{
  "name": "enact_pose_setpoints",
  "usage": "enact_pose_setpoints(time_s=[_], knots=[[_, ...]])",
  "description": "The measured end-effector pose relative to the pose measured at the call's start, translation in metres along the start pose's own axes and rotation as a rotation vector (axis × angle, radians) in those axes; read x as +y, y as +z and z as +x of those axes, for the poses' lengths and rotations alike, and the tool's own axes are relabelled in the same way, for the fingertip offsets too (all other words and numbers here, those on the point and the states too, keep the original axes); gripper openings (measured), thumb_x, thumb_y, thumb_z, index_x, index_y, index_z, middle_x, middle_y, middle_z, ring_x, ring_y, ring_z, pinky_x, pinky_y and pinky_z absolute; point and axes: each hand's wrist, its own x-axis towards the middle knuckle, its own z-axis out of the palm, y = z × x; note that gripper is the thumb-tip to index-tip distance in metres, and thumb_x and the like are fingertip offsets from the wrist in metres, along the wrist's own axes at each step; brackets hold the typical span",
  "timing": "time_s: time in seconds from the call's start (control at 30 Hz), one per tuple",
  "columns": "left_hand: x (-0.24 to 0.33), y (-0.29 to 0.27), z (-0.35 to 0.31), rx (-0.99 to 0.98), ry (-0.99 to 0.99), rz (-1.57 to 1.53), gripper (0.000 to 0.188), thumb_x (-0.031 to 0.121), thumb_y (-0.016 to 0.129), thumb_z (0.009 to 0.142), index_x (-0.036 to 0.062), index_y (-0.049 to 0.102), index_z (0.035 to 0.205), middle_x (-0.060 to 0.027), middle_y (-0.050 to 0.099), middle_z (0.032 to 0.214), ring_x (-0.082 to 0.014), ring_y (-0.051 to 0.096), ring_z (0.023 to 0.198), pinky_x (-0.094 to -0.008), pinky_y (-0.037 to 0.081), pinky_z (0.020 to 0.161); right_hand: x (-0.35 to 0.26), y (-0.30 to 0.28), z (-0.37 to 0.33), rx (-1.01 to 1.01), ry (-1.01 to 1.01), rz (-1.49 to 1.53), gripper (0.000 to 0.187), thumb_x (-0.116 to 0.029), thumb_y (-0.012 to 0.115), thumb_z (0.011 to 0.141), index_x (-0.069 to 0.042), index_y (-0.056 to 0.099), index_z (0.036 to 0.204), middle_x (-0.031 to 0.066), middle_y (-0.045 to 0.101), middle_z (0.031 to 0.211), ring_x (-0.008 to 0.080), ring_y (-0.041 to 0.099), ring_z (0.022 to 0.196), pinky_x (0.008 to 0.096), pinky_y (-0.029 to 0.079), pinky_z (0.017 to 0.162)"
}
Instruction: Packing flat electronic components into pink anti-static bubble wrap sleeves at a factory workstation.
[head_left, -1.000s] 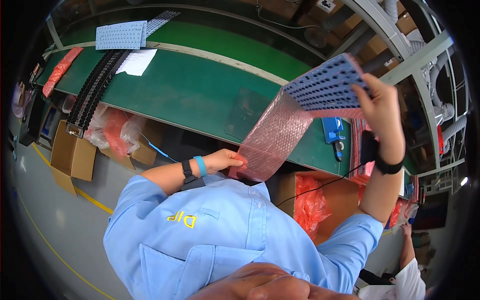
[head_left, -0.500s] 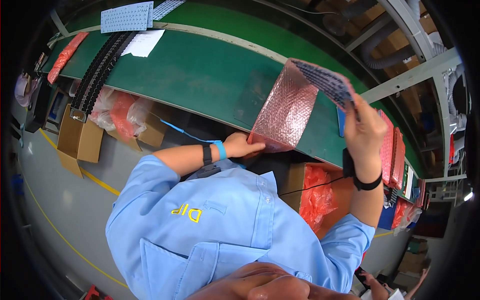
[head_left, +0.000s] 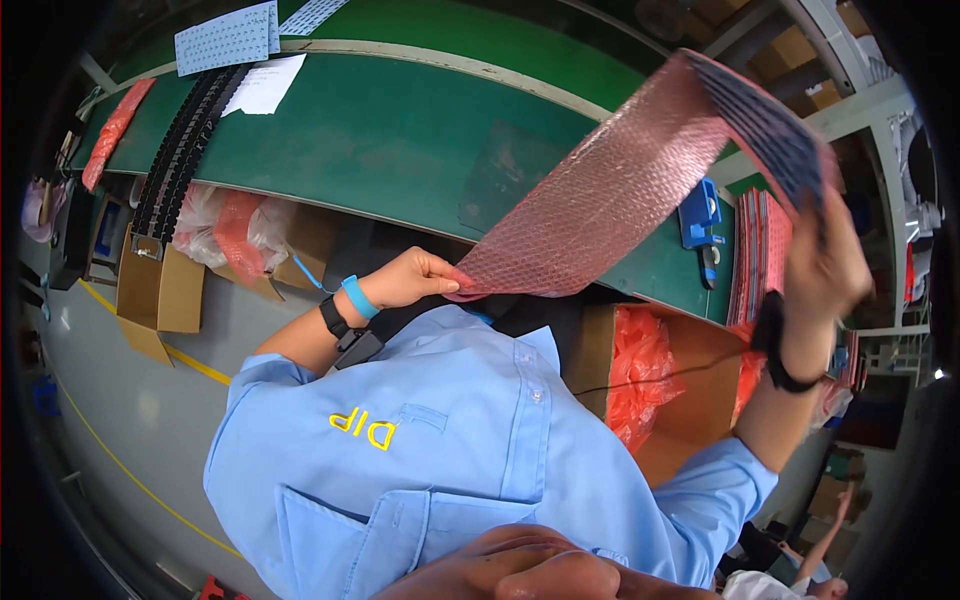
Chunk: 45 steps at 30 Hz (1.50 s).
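A long sheet of pink bubble wrap (head_left: 600,195) stretches slantwise in the air between my hands. My left hand (head_left: 412,279) pinches its near left corner by the bench edge. At the far right, my right hand (head_left: 828,258), blurred by motion, is closed on a dark flat board (head_left: 765,125) with pale rows across it. The wrap's far end runs up to this board and shows along its outer edge. Whether the fingers also grip the wrap there is hidden.
The green bench (head_left: 370,130) bears a blue tool (head_left: 700,215) and a stack of pink-wrapped packs (head_left: 757,250) at right. A black ribbed rack (head_left: 185,150) stands at left. Below the bench, a carton (head_left: 690,400) holds red plastic bags.
Both hands have moved apart: the left to the left, the right further right and lower. The bubble wrap is lifted and stretched longer, uncovering the blue tool and the stack.
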Motion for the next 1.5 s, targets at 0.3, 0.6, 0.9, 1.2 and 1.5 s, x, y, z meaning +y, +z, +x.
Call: enact_pose_setpoints(time_s=[0.3,0.6,0.9,1.2,1.5], knots=[[-0.028,0.01,-0.002,-0.348,-0.149,-0.024,0.025,0.004,0.064,0.093,-0.0044,0.066,0.117,-0.0062,0.072,0.108,-0.0102,0.065,0.097,-0.0256,0.051,0.09,-0.089,0.15,-0.075,-0.272,-0.173,-0.045,0.035,-0.007,0.064,0.076,-0.005,0.061,0.111,0.0085,0.068,0.098,0.0215,0.06,0.066,0.0328,0.05,0.056],[-0.008,0.016,0.038,-0.132,-0.052,-0.283,0.03,0.014,0.066,0.095,-0.0048,0.064,0.119,-0.0053,0.071,0.109,-0.0095,0.065,0.095,-0.0255,0.051,0.088,-0.153,0.175,-0.122,-0.521,-0.017,0.053,0.045,-0.021,0.075,0.072,-0.007,0.062,0.112,0.0065,0.066,0.108,0.0232,0.062,0.084,0.0341,0.052,0.066],[-0.009,0.028,0.041,0.068,-0.187,-0.196,0.026,0.026,0.07,0.092,0.002,0.073,0.102,-0.0065,0.073,0.096,-0.0121,0.067,0.089,-0.0276,0.053,0.083,-0.149,0.176,-0.133,-0.504,0.089,0.182,0.044,-0.032,0.081,0.073,-0.007,0.068,0.108,0.0075,0.067,0.113,0.0257,0.063,0.089,0.0351,0.054,0.071],[0.075,0.013,0.036,0.648,0.564,1.055,0.038,0.037,0.08,0.072,0.0096,0.071,0.096,-0.0052,0.064,0.097,-0.0272,0.058,0.103,-0.043,0.042,0.096,-0.147,0.177,-0.134,-0.475,0.045,0.176,0.038,-0.029,0.08,0.074,-0.008,0.071,0.104,0.0083,0.07,0.112,0.0243,0.065,0.087,0.0336,0.055,0.069],[0.058,0.019,0.061,0.712,0.52,1.038,0.047,0.038,0.081,0.069,0.0144,0.07,0.108,-0.0066,0.058,0.118,-0.027,0.048,0.119,-0.0464,0.032,0.106,-0.144,0.176,-0.138,-0.465,0.052,0.204,0.033,-0.027,0.081,0.073,-0.009,0.073,0.1,0.007,0.07,0.111,0.0225,0.065,0.087,0.0325,0.055,0.068]])
